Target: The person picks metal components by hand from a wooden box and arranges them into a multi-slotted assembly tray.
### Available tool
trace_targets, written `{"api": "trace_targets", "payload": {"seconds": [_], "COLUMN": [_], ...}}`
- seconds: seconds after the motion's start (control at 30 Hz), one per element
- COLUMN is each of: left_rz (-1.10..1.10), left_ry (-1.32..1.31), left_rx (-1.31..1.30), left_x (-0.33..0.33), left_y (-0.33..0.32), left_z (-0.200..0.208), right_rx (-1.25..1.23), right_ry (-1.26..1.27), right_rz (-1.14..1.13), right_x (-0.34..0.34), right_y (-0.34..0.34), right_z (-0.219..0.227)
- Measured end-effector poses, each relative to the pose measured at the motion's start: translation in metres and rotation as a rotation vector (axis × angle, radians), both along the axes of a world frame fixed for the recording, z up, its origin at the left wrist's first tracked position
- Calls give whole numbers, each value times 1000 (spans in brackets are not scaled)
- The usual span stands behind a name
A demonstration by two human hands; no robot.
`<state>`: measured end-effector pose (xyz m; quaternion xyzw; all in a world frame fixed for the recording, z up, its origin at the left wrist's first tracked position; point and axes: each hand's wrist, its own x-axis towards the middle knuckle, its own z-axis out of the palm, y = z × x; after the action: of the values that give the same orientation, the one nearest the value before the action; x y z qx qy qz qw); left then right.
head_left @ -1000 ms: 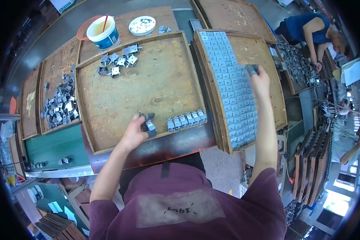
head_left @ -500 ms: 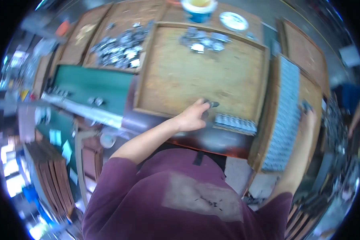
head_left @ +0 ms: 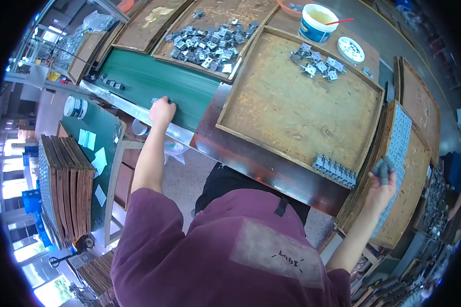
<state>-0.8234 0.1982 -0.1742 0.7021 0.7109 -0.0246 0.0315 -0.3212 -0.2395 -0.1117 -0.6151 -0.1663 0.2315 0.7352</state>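
The two hands are wide apart, one off to each side of the body. The left hand (head_left: 162,110) is down at the near edge of a green belt (head_left: 153,71), right beside a small metal part (head_left: 154,100) that peeks out past its knuckles; the fingers are mostly hidden, so I cannot tell whether they grip it. Further along the belt, ahead and left of that hand, lie a few more parts (head_left: 111,82). Beyond the left hand and a little to its right, a heap of metal parts (head_left: 210,45) fills much of a wooden tray (head_left: 230,10). The right hand (head_left: 383,181), with grey covers on its fingers, is bent upward over the blue-grey blocks (head_left: 398,133) set in rows in another tray (head_left: 415,179); its fingertips are close together, and whether they pinch anything I cannot tell. Between the hands sits a large shallow tray (head_left: 297,110). A short row of metal parts (head_left: 334,170) stands in its near corner, just left of the right hand, while a loose cluster (head_left: 320,62) lies at its far side. Past that cluster are a bucket (head_left: 315,30) with a red stick (head_left: 340,21) and a white dish (head_left: 350,49).
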Motion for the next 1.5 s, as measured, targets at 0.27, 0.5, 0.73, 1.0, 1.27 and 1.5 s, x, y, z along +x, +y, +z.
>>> {"api": "trace_targets", "payload": {"seconds": [0.27,0.5,0.73,1.0,1.27,1.5], "left_rz": [-68,-482,-577,-826,-1126,-1388], "left_ry": [-1843,-1825,-1717,-1379,-1189,-1247], "left_rx": [-752,-997,-1128,-705,-291,-308], "left_x": [110,186,208,227,246,258], "left_y": [-103,-199,-226,-256,-247,-251], "left_z": [53,92,99,96,82,85], "right_rx": [-71,-426,-397,-510,-554,-466], "right_ry": [55,-969,-1066,-1252,-895,-455], "right_rz": [253,445,352,234,297,589], "right_x": [-122,-153,-143,-139,-140,-121], "right_y": [57,76,60,59,52,38], "right_z": [25,73,69,58,53,44]}}
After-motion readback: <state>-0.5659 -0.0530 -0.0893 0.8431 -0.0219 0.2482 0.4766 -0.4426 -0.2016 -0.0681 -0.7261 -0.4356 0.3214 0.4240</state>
